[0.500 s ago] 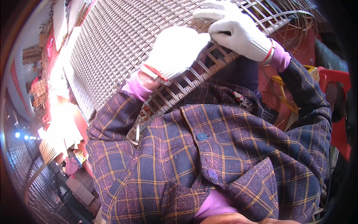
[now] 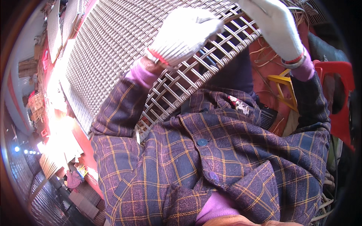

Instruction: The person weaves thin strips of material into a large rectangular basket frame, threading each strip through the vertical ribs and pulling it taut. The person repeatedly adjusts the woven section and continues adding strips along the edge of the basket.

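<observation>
A large panel of grey-brown woven wicker (image 2: pixel 113 45) lies tilted in front of me, with an open lattice of strands along its near edge. My left hand (image 2: pixel 184 35), in a white knitted glove, rests over this lattice with its fingers closed. At its fingertips is a flat brown weaving strand (image 2: pixel 233 17) that runs toward my right hand (image 2: pixel 277 30). That hand, also gloved in white, is raised over the panel's right part. Its fingers are cut off by the top of the picture, so their hold is hidden.
A red plastic chair (image 2: pixel 337 71) stands at the right, with a yellow frame (image 2: pixel 283 90) beside it. Loose strands lie on the reddish floor (image 2: pixel 260 71). Flat boards (image 2: pixel 56 30) lean at the far left. A dark cloth with embroidery (image 2: pixel 239 105) lies over my lap.
My right hand has moved up and to the right, away from my left hand, which has shifted slightly upward. A brown strand now shows between them. The panel's lattice edge has shifted slightly.
</observation>
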Tool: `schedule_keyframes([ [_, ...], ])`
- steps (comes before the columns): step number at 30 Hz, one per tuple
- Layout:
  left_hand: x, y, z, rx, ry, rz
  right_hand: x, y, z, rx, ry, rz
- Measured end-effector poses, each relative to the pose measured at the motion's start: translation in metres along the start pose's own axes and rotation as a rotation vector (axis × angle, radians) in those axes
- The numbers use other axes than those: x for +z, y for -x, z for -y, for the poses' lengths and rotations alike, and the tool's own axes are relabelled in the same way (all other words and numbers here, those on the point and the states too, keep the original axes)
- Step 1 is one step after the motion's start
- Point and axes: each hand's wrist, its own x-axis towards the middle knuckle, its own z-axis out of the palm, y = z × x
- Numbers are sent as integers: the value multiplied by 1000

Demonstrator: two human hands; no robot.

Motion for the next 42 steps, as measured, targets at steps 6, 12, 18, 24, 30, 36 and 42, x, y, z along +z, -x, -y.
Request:
schedule_keyframes([
  [6,-11,30,31,589,-886,-93,45,20,5,-246,417,156],
  [12,2,20,57,707,-809,-168,44,5,-2,-315,292,369],
  [18,13,14,72,490,-619,-70,44,-1,-4,-296,204,361],
  [24,14,16,64,572,-887,21,40,-8,-4,-336,120,352],
  [30,21,10,66,587,-605,-156,40,-9,-12,-341,89,346],
  [36,8,21,54,466,-819,-37,54,-6,-20,-323,87,212],
  [42,-9,17,22,392,-522,-219,41,5,-21,-147,45,10],
])
